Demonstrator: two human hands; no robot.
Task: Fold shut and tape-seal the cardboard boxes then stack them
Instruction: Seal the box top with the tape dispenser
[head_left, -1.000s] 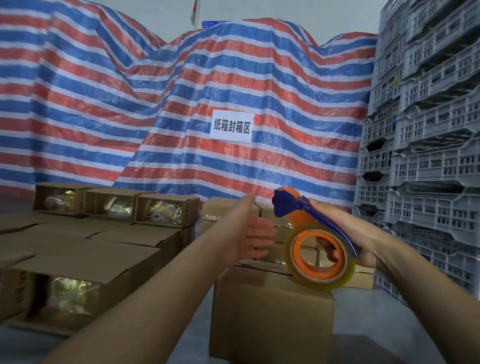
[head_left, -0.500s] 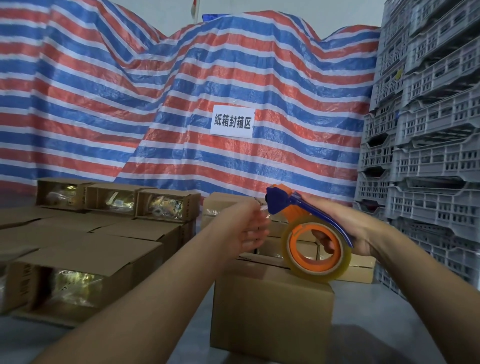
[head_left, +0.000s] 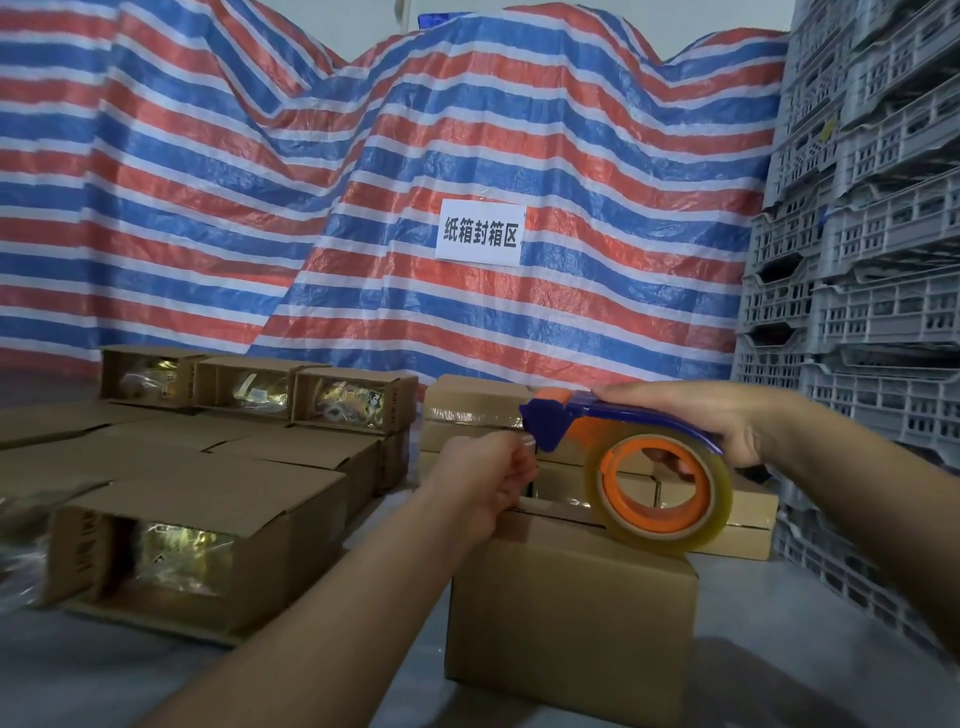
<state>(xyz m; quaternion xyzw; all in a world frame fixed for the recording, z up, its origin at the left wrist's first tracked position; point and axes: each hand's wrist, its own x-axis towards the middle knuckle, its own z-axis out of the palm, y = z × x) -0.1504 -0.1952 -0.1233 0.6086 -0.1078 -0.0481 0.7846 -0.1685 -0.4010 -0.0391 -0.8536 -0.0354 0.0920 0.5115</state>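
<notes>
The right hand (head_left: 727, 421) grips a tape dispenser (head_left: 639, 467) resting on the top rear edge of a closed box (head_left: 571, 613); the left hand (head_left: 483, 478), fingers curled, pinches at its tape end. Bare floor (head_left: 779, 649) flanks the box.

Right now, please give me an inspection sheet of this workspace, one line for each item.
Surface: grey floor.
Job's things: closed brown cardboard box in front; blue-and-orange tape dispenser with clear roll above it.
Clutter: open cardboard boxes with shiny contents on the left; taped boxes behind.
Grippers: left hand curled at the dispenser's front; right hand grips the handle.
Cables: nothing seen.
Surroundings: striped red-blue tarpaulin, white paper sign, stacked grey plastic crates.
</notes>
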